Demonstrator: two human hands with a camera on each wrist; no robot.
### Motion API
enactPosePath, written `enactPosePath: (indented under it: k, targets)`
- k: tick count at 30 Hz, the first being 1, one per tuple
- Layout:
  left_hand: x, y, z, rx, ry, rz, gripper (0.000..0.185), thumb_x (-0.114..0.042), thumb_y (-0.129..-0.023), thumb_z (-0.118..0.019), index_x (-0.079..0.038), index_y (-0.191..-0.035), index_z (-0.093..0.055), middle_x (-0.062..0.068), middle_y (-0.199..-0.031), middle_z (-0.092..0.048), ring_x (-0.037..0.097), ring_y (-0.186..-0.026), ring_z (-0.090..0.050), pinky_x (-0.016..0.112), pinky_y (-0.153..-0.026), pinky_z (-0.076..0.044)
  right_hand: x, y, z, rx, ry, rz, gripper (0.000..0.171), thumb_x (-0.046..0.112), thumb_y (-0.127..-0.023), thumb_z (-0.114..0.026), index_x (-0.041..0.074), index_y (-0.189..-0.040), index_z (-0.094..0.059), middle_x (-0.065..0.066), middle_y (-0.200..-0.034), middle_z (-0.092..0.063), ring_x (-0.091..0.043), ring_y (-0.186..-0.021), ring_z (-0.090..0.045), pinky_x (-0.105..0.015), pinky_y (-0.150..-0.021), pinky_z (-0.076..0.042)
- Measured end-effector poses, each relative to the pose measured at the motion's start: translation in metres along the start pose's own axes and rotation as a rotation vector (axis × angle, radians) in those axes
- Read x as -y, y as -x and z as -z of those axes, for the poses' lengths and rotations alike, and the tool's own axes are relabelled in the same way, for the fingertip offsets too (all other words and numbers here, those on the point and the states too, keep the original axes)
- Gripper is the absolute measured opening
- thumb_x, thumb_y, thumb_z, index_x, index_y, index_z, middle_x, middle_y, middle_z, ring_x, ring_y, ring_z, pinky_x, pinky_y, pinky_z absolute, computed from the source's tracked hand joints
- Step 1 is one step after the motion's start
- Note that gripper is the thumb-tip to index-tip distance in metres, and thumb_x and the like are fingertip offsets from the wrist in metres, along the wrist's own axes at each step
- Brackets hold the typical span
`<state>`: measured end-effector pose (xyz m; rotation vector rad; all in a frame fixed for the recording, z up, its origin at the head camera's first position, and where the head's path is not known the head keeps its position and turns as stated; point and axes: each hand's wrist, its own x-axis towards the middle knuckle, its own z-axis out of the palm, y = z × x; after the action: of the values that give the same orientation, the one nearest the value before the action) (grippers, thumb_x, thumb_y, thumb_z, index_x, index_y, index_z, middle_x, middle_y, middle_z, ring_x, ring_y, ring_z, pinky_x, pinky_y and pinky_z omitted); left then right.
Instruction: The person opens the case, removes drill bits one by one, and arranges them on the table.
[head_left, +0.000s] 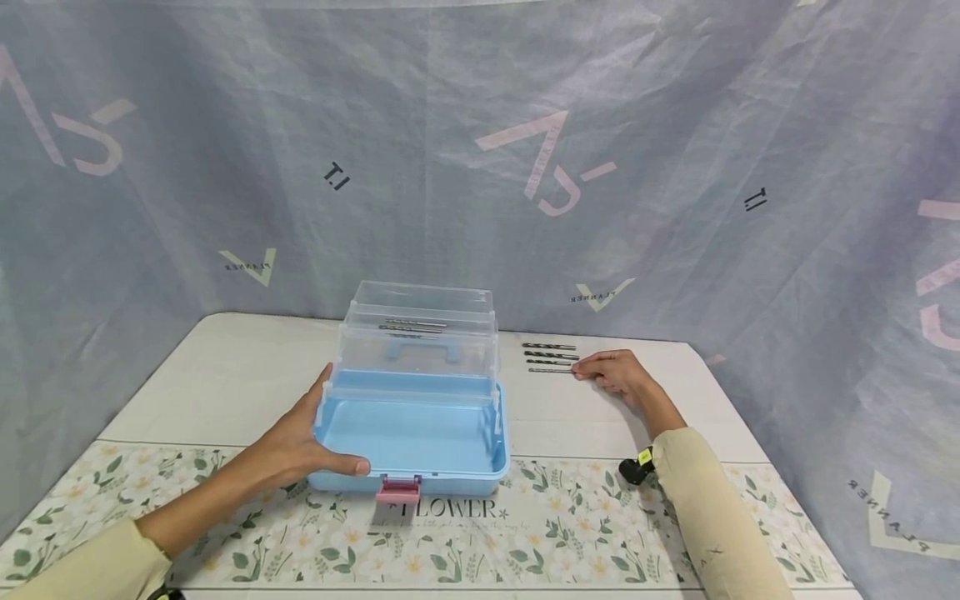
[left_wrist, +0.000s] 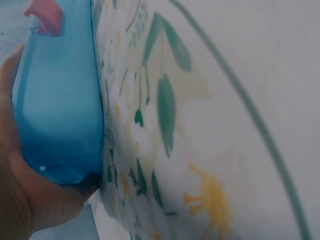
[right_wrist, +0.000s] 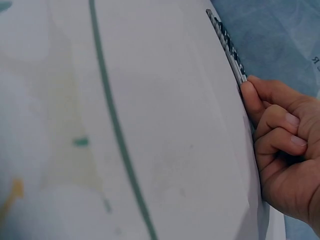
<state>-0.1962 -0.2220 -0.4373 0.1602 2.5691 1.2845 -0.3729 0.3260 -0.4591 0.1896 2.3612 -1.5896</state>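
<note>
A blue plastic box (head_left: 411, 437) stands open on the table, its clear tiered trays swung up and back, a pink latch at its front. Right of it, 4 dark drill bits (head_left: 551, 358) lie in parallel rows.

The open rectangular box (head_left: 411, 433) has a pale-blue plastic base, smooth and glossy, with a matt pink plastic latch (head_left: 398, 489) at its 6 o'clock edge. Its raised trays (head_left: 420, 337) are clear, shiny plastic. At 3 o'clock lie dark, spiral-fluted metal drill bits (head_left: 550, 358) with a dull sheen. The white floral-printed table cover (head_left: 570, 525) looks smooth and faintly glossy; the grey-blue backdrop (head_left: 675, 167) is matt, creased cloth.
</note>
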Motion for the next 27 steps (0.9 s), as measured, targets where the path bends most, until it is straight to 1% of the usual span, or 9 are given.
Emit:
enactPosePath:
  k: [5, 7, 14, 18, 22, 27]
  targets:
    - [0.0, 0.001, 0.0, 0.006, 0.006, 0.011, 0.17, -0.05, -0.074, -0.107, -0.03, -0.179, 0.025, 0.033, -0.187, 0.007, 0.069, -0.168, -0.007, 0.089, -0.119, -0.036, 0.0, -0.001, 0.0, 0.007, -0.024, -0.018, 0.029, 0.026, -0.103, -0.087, 0.01, -0.127, -0.085, 0.009, -0.097, -0.088, -0.003, -0.056, -0.05, -0.023, -0.05, -0.035]
    - [0.0, 0.001, 0.0, 0.007, 0.005, 0.012, 0.17, -0.05, -0.074, -0.108, -0.031, -0.179, 0.025, 0.033, -0.187, 0.007, 0.069, -0.168, -0.007, 0.089, -0.119, -0.036, -0.001, -0.002, 0.001, 0.01, -0.038, -0.022, 0.028, 0.026, -0.103, -0.087, 0.01, -0.127, -0.086, 0.008, -0.096, -0.088, -0.003, -0.055, -0.048, -0.023, -0.05, -0.034]
    - [0.0, 0.002, 0.001, 0.013, 0.018, 0.006, 0.17, -0.048, -0.075, -0.107, -0.03, -0.179, 0.025, 0.034, -0.187, 0.009, 0.07, -0.167, -0.006, 0.089, -0.119, -0.037, -0.003, -0.006, 0.004, 0.018, -0.048, -0.023, 0.026, 0.025, -0.11, -0.078, 0.01, -0.129, -0.084, 0.006, -0.096, -0.088, -0.004, -0.052, -0.039, -0.023, -0.049, -0.03]
    - [0.0, 0.002, 0.001, 0.007, 0.008, -0.001, 0.17, -0.048, -0.075, -0.107, -0.031, -0.179, 0.025, 0.035, -0.186, 0.008, 0.071, -0.167, -0.007, 0.09, -0.118, -0.037, 0.0, -0.005, 0.004, 0.026, -0.069, -0.032, 0.029, 0.026, -0.109, -0.078, 0.009, -0.133, -0.083, 0.006, -0.093, -0.087, -0.004, -0.051, -0.037, -0.023, -0.048, -0.03]
    - [-0.002, 0.003, 0.001, -0.001, 0.004, -0.014, 0.17, -0.049, -0.074, -0.107, -0.03, -0.179, 0.024, 0.037, -0.186, 0.005, 0.071, -0.167, -0.008, 0.09, -0.119, -0.036, 0.004, -0.003, 0.005, 0.049, -0.087, -0.032, 0.036, 0.028, -0.108, -0.081, 0.007, -0.137, -0.081, 0.007, -0.091, -0.086, -0.004, -0.053, -0.04, -0.022, -0.048, -0.032]
    - [-0.002, 0.002, 0.0, -0.005, 0.001, -0.025, 0.169, -0.049, -0.074, -0.107, -0.026, -0.18, 0.023, 0.037, -0.186, 0.004, 0.071, -0.167, -0.009, 0.09, -0.119, -0.035, 0.008, -0.001, 0.004, 0.074, -0.058, 0.0, 0.045, 0.033, -0.107, -0.082, 0.004, -0.142, -0.076, 0.01, -0.09, -0.082, -0.004, -0.056, -0.043, -0.021, -0.05, -0.035]
